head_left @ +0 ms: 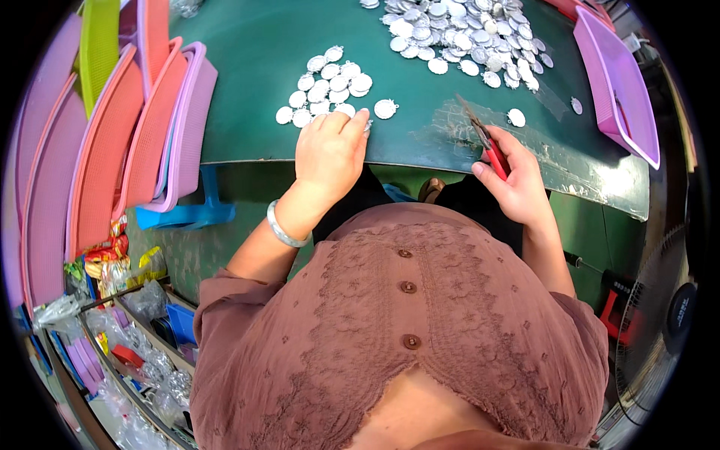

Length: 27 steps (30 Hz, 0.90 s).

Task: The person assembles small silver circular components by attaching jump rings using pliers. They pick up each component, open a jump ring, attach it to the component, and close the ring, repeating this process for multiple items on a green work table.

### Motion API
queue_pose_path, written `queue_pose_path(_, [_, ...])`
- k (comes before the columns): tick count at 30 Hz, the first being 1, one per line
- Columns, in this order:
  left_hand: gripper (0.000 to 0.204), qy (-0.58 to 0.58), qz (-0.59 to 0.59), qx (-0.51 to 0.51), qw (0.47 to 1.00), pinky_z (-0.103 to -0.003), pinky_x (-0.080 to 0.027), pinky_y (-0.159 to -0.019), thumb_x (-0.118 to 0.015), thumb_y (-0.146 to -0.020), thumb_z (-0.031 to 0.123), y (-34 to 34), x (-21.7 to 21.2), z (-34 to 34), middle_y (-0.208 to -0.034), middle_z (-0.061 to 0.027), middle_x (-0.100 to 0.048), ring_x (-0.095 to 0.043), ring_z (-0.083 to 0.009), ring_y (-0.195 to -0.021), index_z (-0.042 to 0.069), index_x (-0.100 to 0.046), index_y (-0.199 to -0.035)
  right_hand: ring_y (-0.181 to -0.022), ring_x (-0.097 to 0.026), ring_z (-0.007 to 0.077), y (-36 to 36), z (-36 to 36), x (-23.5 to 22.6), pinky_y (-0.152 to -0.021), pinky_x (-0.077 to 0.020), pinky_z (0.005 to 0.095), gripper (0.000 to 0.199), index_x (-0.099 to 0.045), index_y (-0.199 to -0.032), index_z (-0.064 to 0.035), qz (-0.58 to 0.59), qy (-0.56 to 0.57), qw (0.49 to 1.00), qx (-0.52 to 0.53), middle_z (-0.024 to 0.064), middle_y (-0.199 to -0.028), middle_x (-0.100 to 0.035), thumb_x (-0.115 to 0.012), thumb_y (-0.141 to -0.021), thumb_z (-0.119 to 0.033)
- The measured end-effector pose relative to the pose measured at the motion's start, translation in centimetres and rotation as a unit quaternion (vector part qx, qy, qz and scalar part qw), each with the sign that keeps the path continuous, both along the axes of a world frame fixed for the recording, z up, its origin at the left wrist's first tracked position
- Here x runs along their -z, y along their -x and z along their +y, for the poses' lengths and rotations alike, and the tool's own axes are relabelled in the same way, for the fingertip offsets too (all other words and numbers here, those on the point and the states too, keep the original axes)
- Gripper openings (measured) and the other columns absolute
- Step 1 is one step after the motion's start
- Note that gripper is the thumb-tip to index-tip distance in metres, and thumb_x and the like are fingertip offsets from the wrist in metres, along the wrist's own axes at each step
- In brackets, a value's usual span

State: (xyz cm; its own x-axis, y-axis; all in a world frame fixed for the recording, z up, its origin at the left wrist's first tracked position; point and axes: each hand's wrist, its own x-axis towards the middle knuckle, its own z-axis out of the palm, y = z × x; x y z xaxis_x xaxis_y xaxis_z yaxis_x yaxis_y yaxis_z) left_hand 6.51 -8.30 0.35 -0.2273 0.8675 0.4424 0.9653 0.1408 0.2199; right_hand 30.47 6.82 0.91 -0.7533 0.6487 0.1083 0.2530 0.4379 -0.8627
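The left hand (330, 150) lies palm down at the near edge of the green table (255, 60), fingers closed over a small round silver metal disc (367, 125), beside a small cluster of similar discs (324, 88). The right hand (514, 184) grips red-handled pliers (484, 139) at the same edge. A large heap of discs (457, 34) lies toward the far edge.

**What the view leaves out**

The left hand (330, 154) lies palm down, so whatever sits beneath its fingertips is hidden. The right hand (514, 184) covers most of the red-handled pliers (487, 146); their tip is too thin to make out. At twelve o'clock the large heap of round silver metal discs (465, 34) runs past the edge. At eight o'clock, clear plastic bags (142, 367) blur together.
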Motion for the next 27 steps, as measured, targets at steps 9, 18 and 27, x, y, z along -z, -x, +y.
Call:
queue_pose_path(9, [0.062,0.028,-0.041,0.038,0.998,-0.039,-0.043,-0.079,-0.080,-0.068,0.032,0.8,-0.5,0.1,-0.102,-0.0100,-0.058,-0.055,-0.0286,-0.090,0.005,-0.059,-0.120,-0.068,-0.047,0.0095,0.4,0.1,0.2,-0.064,-0.0433,0.0238,0.046,-0.054,-0.118,0.0020,-0.009,0.006,1.000,0.004,0.0026,-0.082,-0.054,-0.072,-0.077,-0.008])
queue_pose_path(18, [0.057,-0.008,-0.049,0.058,0.997,-0.040,-0.041,-0.081,-0.082,-0.065,0.026,1.8,0.2,-0.1,-0.103,-0.0107,-0.057,-0.053,-0.0282,-0.091,0.005,-0.062,-0.114,-0.066,-0.047,0.0080,0.9,0.0,-0.1,-0.061,-0.0422,0.0222,0.046,-0.054,-0.118,0.0029,-0.036,-0.001,0.999,0.011,0.0015,-0.080,-0.053,-0.072,-0.076,-0.007])
queue_pose_path(27, [0.040,-0.011,-0.070,0.094,0.993,-0.041,-0.037,-0.083,-0.078,-0.067,0.017,1.3,0.9,0.2,-0.098,-0.0073,-0.054,-0.051,-0.0263,-0.094,0.007,-0.064,-0.103,-0.075,-0.049,0.0057,0.2,0.1,0.2,-0.068,-0.0437,0.0194,0.052,-0.052,-0.123,0.0029,0.026,0.065,0.997,0.015,0.0009,-0.090,-0.054,-0.073,-0.077,-0.007])
